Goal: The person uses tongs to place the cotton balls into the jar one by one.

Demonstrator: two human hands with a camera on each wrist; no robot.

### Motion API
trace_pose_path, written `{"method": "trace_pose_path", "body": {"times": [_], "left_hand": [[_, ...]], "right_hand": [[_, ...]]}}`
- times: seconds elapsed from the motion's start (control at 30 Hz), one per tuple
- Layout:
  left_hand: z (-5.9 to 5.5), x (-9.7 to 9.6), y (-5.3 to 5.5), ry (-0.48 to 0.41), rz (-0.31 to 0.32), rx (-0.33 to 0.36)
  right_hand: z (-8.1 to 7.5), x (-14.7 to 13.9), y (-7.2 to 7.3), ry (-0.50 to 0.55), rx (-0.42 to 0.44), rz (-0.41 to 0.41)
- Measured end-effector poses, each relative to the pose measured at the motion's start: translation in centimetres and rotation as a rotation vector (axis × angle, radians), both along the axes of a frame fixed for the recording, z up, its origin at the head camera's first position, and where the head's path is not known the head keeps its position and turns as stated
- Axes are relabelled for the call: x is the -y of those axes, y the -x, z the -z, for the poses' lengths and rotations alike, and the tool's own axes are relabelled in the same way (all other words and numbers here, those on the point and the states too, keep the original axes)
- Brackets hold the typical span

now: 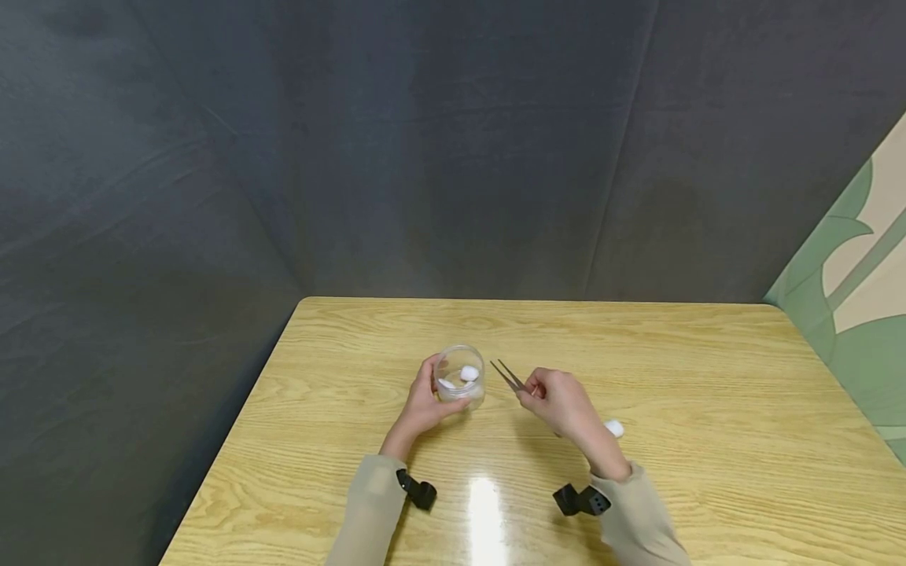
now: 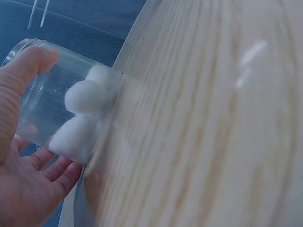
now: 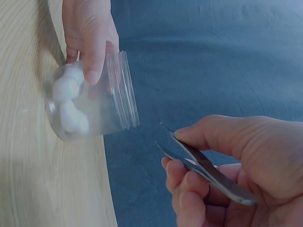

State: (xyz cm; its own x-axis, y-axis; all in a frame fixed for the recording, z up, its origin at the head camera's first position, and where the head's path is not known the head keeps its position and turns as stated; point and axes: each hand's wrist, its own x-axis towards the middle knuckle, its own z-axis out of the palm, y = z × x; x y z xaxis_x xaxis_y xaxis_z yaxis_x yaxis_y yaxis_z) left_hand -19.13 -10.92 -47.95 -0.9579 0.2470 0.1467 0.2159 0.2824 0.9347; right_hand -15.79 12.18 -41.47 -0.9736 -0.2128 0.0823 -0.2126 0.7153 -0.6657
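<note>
A clear open-topped jar (image 1: 460, 376) stands on the table with several white cotton balls (image 2: 85, 101) at its bottom. My left hand (image 1: 428, 399) grips it round the side, the thumb near the rim and the fingers on the far side. In my right hand (image 1: 559, 399) a pair of metal tweezers (image 3: 203, 168) is pinched between thumb and fingers. Their tips stand apart with nothing between them, just to the right of the jar's mouth. One more cotton ball (image 1: 614, 428) lies on the table, partly hidden behind the right wrist.
The light wood table (image 1: 708, 377) carries everything. A dark cloth (image 1: 453, 157) hangs behind its far edge and along the left. A green leaf-patterned panel (image 1: 863, 314) shows at the right. Each wrist wears a small black camera (image 1: 582, 500).
</note>
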Motion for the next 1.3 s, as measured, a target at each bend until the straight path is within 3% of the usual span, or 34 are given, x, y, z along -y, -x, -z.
{"method": "trace_pose_path", "body": {"times": [0.07, 0.27, 0.6, 0.73, 0.97, 1.3], "left_hand": [[0.4, 0.0, 0.2, 0.005, -0.005, 0.000], [3.3, 0.3, 1.5, 0.006, -0.023, -0.001], [3.8, 0.3, 1.7, -0.004, -0.036, 0.003], [3.5, 0.2, 1.6, -0.007, -0.029, 0.009], [0.2, 0.0, 0.1, -0.023, 0.001, 0.011], [-0.3, -0.1, -0.2, -0.012, 0.001, 0.011]], "right_hand": [[0.0, -0.2, -0.1, 0.002, 0.013, 0.005], [0.2, -1.1, -0.3, 0.006, 0.029, 0.015], [0.3, -2.5, -0.8, 0.015, 0.031, 0.044], [0.3, -3.0, -0.9, -0.002, 0.033, 0.055], [0.6, -3.9, -1.0, -0.011, 0.019, 0.066], [0.7, -5.1, -1.2, -0.020, 0.011, 0.080]]}}
